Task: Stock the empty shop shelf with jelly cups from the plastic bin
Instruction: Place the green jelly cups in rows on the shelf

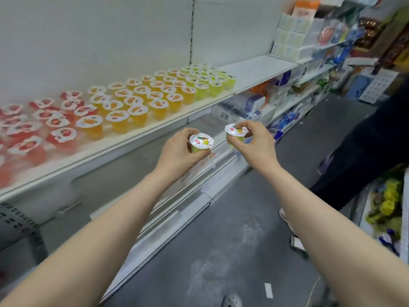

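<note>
**Desk:** Entry one, the hands?

**Operator:** From my head camera, the left hand [177, 152] grasps the left jelly cup [201, 143], with the fingers curled round its side. The cup is upright, with a white printed lid and a yellow-green body. The right hand [254, 144] grasps the right jelly cup [236, 132], pinching it at the lid rim with the fingertips. It has the same colouring and tilts slightly towards me.

**Desk:** Where are those two?

**Operator:** Both are held in the air in front of the shelf [124, 144]. They sit side by side but apart, and neither touches the shelf.

**Desk:** Stock on the shelf?

**Operator:** Three lots, all lids up, in rough rows:
- The red cups [55, 122] are at the left end.
- The orange cups [132, 100] are in the middle.
- The green cups [203, 79] are at the right of the block.

Beyond the green lot I see bare white shelf surface.

**Desk:** Surroundings?

**Operator:** Four items:
- The lower shelves [254, 103] carry boxed goods, too blurred for me to read.
- The grey floor [221, 240] runs along the aisle.
- A person in dark clothing [365, 147] stands at the right.
- A white container [365, 209] sits at the right edge and holds yellow-green items. I cannot tell whether they are jelly cups.
</note>
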